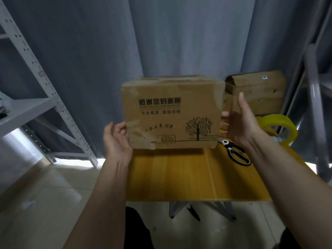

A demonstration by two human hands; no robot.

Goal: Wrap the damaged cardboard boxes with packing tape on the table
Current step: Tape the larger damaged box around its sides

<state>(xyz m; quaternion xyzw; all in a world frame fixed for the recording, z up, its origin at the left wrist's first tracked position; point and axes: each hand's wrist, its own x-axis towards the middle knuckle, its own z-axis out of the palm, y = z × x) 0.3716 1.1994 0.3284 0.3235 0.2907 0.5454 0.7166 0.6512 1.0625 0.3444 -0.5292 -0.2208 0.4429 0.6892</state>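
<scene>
Brown printed cardboard box (171, 114): matt, scuffed (edges frayed). Yellow wood-grain table (179, 177): smooth. Yellow tape roll (280, 126): glossy plastic.

The scene is dim and softly lit, with the brightest patches on the pale floor (53, 186) where light spills under the grey curtain (89, 60). The printed cardboard box (170, 114) is smeared by motion blur, its lettering hardly legible, and casts a dark shadow on the yellow bench (179, 177). Wide-angle distortion bends the metal shelving (45, 83) at the left edge.
</scene>
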